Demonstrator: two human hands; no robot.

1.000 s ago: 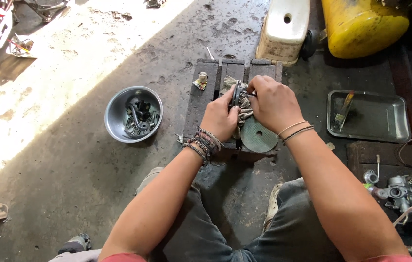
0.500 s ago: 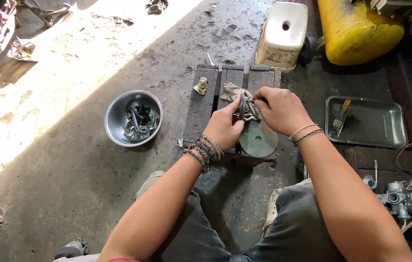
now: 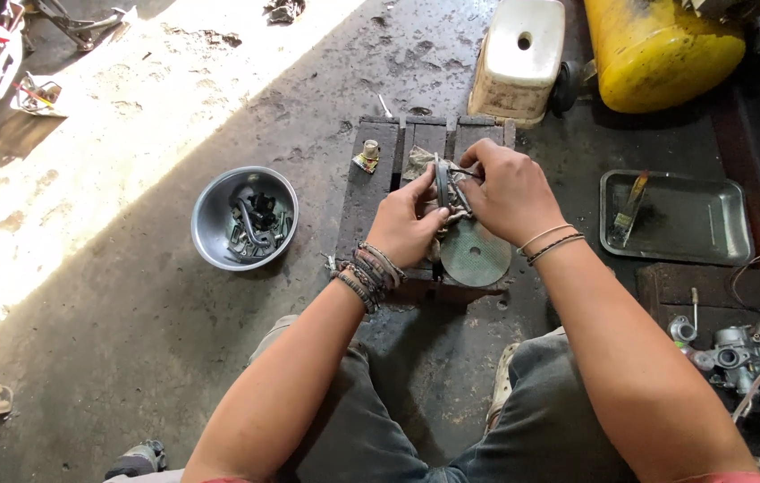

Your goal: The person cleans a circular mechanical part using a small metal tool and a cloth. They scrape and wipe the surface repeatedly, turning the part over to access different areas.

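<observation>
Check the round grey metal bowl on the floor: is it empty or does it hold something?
Not empty. The round grey metal bowl stands upright on the concrete floor, and small dark metal parts lie heaped in its bottom, well below the rim.

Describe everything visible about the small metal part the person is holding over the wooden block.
The small metal part is grey, greasy-looking metal with a ring-shaped piece standing on edge and thinner bits jutting out; finer detail is hidden by fingers. The left hand pinches it from below and the right hand grips it from above and the side. It is held above a dark wooden block, just over a round greenish disc lying flat there. Whether it touches the disc cannot be told.
</observation>
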